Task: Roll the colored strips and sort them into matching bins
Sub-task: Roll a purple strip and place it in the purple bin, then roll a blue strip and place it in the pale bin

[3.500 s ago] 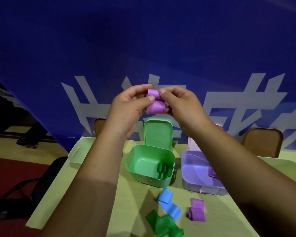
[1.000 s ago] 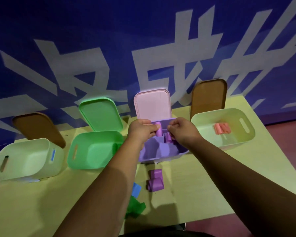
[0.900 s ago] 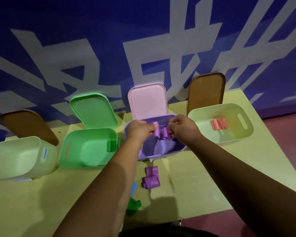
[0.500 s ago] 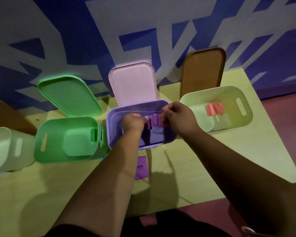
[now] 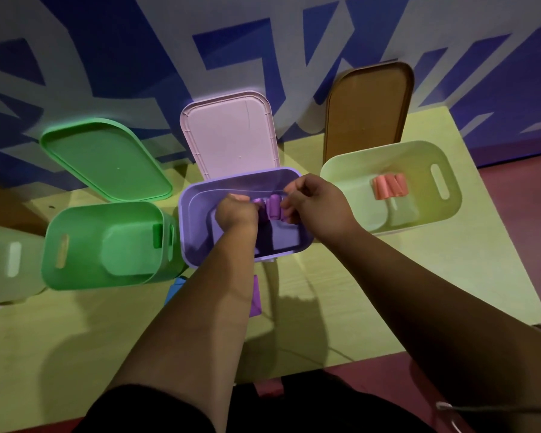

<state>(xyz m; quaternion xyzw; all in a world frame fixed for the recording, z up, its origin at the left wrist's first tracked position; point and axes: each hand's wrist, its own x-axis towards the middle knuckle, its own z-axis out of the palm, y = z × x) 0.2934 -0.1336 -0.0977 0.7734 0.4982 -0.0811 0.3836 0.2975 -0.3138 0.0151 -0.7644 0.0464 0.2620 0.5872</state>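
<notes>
The left hand (image 5: 236,214) and the right hand (image 5: 314,203) were both sunk into an open bin, fingers curled inward, pinching between them a small purple rolled strip (image 5: 274,208). The roll stood low inside the lavender plastic bin (image 5: 191,239), toward its far wall.

The roll looked light, soft and springy, likely to uncoil once let go. It was best held across the sides of the coil with the loose end trapped, then set against a wall or another roll.

A pale pink lid (image 5: 228,135) stood propped behind the bin. To the left was a green plastic bin (image 5: 113,207) holding a green roll (image 5: 157,235). To the right, a pale green bin (image 5: 356,170) held a salmon roll (image 5: 389,186). On the yellow-green table (image 5: 372,292), a flat purple strip (image 5: 256,295) and a blue strip (image 5: 175,287) lay partly hidden under the left forearm. Nothing blocked the drop.
</notes>
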